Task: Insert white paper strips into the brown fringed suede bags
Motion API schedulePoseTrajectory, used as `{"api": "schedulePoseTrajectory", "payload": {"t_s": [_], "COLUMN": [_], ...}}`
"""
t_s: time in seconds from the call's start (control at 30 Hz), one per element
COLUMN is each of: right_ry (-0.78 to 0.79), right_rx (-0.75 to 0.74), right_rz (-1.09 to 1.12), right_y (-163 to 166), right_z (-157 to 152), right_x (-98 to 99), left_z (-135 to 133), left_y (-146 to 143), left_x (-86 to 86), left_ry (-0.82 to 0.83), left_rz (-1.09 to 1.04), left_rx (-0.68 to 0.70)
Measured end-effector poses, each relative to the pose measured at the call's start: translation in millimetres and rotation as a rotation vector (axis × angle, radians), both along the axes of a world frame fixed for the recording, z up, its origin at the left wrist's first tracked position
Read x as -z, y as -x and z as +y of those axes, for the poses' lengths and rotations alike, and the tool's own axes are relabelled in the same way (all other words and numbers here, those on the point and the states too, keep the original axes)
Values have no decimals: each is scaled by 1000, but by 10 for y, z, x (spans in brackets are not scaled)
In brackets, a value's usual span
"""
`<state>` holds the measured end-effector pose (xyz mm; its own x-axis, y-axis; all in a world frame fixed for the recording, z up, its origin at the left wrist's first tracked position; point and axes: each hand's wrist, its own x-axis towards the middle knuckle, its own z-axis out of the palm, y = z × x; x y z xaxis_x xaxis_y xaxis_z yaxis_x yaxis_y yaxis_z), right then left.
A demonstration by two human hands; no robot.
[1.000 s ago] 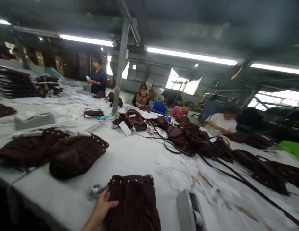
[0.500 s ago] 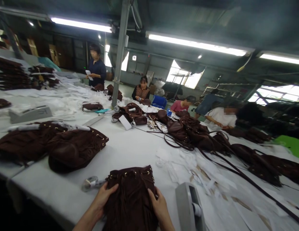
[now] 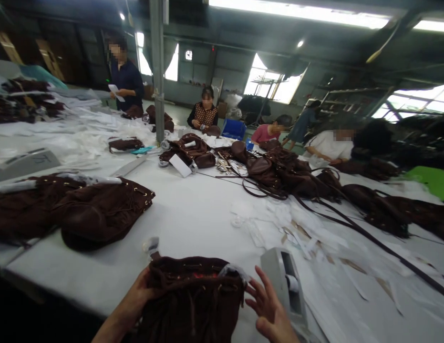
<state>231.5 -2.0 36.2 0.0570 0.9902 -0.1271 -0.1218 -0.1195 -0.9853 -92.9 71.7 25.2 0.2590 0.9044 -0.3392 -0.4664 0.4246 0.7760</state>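
Brown suede drawstring bag (image 3: 193, 297) stood on the white tabletop (image 3: 193, 219) just before me, mouth gathered but not cinched. My left hand (image 3: 136, 300) gripped its rim; my right hand (image 3: 270, 307) hovered beside, fingers spread, holding nothing. Closing seemed unfinished.

You are working under fluorescent tubes (image 3: 296, 10) that glare white overhead, while the far windows (image 3: 275, 81) blow out to pure brightness. The pale surface (image 3: 196, 214) reflects light evenly, but the near edge falls dark. Your right hand (image 3: 270, 309) is motion-blurred, and the corners stretch and smear.
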Motion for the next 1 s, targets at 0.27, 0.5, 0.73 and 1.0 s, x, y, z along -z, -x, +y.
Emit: {"api": "schedulePoseTrajectory", "payload": {"t_s": [0.27, 0.5, 0.73, 1.0], "right_ry": [100, 29, 56, 12], "right_rx": [-79, 116, 179, 70], "right_rz": [-75, -189, -265, -341], "right_y": [367, 423, 503, 480], "right_z": [435, 441, 619, 669], "right_x": [-395, -271, -119, -205], "left_z": [37, 179, 340, 417], "left_y": [68, -61, -16, 39], "left_x": [-66, 160, 320, -462], "left_ry": [-58, 46, -104, -707], "left_rz": [-35, -3, 429, 1248], "left_rx": [70, -60, 69, -123]}}
